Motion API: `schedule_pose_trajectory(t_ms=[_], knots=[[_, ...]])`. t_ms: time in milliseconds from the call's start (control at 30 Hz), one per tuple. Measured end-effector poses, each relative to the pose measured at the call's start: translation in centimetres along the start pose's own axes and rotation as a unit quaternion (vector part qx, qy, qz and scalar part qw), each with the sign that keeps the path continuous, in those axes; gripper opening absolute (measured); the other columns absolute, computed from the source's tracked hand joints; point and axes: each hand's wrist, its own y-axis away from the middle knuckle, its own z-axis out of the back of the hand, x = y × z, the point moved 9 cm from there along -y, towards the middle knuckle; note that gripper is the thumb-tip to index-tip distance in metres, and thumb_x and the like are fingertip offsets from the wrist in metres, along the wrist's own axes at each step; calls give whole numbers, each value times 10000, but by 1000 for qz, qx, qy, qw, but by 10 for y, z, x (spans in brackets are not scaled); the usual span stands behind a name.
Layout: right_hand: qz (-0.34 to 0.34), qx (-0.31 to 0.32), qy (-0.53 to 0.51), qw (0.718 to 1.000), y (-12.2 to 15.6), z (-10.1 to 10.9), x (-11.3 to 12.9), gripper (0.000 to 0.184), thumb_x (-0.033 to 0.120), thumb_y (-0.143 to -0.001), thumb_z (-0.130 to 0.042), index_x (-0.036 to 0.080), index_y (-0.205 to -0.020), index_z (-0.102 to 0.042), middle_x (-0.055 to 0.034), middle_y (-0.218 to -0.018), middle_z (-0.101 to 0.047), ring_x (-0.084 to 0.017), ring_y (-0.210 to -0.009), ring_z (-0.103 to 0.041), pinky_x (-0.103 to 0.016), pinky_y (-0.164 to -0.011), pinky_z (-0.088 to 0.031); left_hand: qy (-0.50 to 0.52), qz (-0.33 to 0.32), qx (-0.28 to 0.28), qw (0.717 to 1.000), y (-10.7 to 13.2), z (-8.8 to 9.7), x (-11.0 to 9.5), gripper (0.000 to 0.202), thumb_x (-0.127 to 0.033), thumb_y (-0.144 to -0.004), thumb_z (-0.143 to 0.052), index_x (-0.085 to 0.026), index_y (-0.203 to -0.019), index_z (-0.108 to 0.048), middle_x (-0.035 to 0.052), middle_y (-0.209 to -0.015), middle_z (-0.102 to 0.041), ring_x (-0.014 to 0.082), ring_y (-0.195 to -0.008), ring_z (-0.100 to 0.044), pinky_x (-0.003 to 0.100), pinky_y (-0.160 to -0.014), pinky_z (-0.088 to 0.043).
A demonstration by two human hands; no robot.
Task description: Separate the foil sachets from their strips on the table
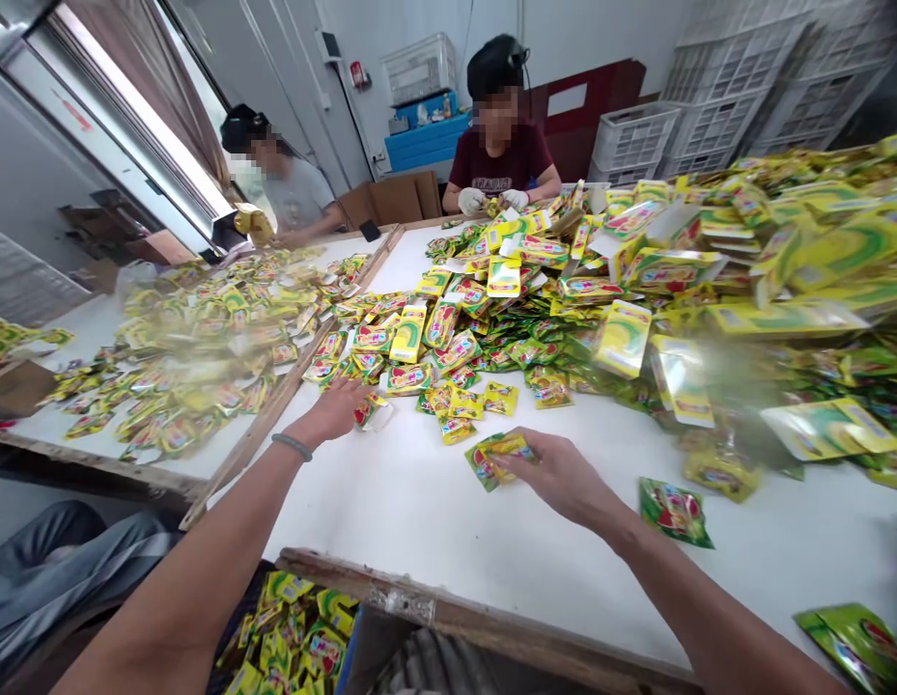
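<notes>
My left hand [337,409], a dark band on its wrist, reaches to the near edge of a pile of small printed cartons [406,334]. Its fingers are stretched out over the cartons, beside a carton with a white open flap [376,413]; the fingertips are partly hidden. In my right hand [553,465], thumb and fingers pinch a yellow sachet [512,446], with a green sachet [483,465] beneath it, low over the white table [419,492]. Several yellow sachets [465,403] lie just beyond, between my hands.
A large heap of cartons and sachets [636,270] covers the table's right side. Wooden strips [295,372] divide off another heap at left. Loose green sachets [676,512] lie near my right forearm. Below the table edge sits a container of filled cartons [303,627]. Two people work opposite.
</notes>
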Motion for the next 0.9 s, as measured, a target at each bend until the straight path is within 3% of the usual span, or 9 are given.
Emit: schedule_pose_trajectory(t_ms=[67,167,267,400,500,567,667,767,900], knots=[[-9,-2,42,999,0,-2,-1,301,466,-823,-560,193,-860,-682,-22,-775,-695,-189,-712,-585,-284,-631,-420,-47,27,29,998,4,-6,8,343,-118,-582,-673,-164,-922,-668,134,-1019,-666,324,-1104,-521,409,-960,-342],[-25,-57,92,994,0,13,-6,320,503,-809,-570,197,-750,-642,6,-645,-629,-162,-612,-513,-269,-555,-353,-60,60,41,996,14,-8,9,197,-199,-572,-732,-170,-720,-606,64,-739,-604,271,-839,-565,342,-758,-385],[-24,-116,84,989,0,29,-8,322,504,-788,-599,193,-710,-630,13,-602,-605,-155,-585,-494,-266,-540,-342,-45,83,35,995,29,-11,-4,229,-377,-720,-665,-191,-694,-534,14,-633,-524,202,-636,-507,296,-589,-324],[32,-182,-55,981,3,41,0,311,477,-796,-620,176,-847,-680,-32,-810,-708,-187,-732,-597,-285,-659,-442,136,43,38,989,37,-38,-62,354,-534,-765,-622,-191,-821,-553,-11,-667,-555,171,-612,-499,268,-539,-324],[69,-233,-104,964,7,50,5,307,452,-821,-612,178,-941,-678,-51,-913,-721,-202,-819,-625,-297,-745,-470,312,-4,66,948,32,-70,-121,400,-505,-703,-709,-183,-914,-600,-1,-753,-631,174,-677,-558,262,-577,-389],[77,-250,-71,963,8,55,7,278,421,-833,-603,185,-964,-672,-53,-920,-718,-201,-819,-624,-297,-757,-469,392,-4,81,916,26,-88,-150,416,-481,-692,-734,-177,-946,-607,9,-784,-658,180,-706,-590,267,-605,-428],[61,-229,14,971,7,60,5,207,361,-835,-596,195,-934,-669,-47,-891,-714,-195,-790,-611,-290,-729,-454,495,8,107,862,18,-108,-172,435,-448,-687,-759,-176,-980,-589,20,-847,-690,187,-752,-634,282,-669,-480],[35,-161,66,984,4,58,0,147,314,-842,-576,200,-866,-665,-26,-814,-700,-177,-728,-585,-270,-666,-427,559,31,127,819,16,-121,-172,463,-429,-655,-796,-175,-973,-576,30,-911,-713,192,-789,-662,298,-726,-506],[21,-129,132,983,2,55,-2,90,258,-836,-598,204,-800,-661,-13,-749,-661,-162,-696,-551,-256,-638,-385,550,36,152,820,19,-129,-168,450,-426,-657,-801,-157,-968,-619,40,-888,-726,189,-759,-667,288,-695,-507]])
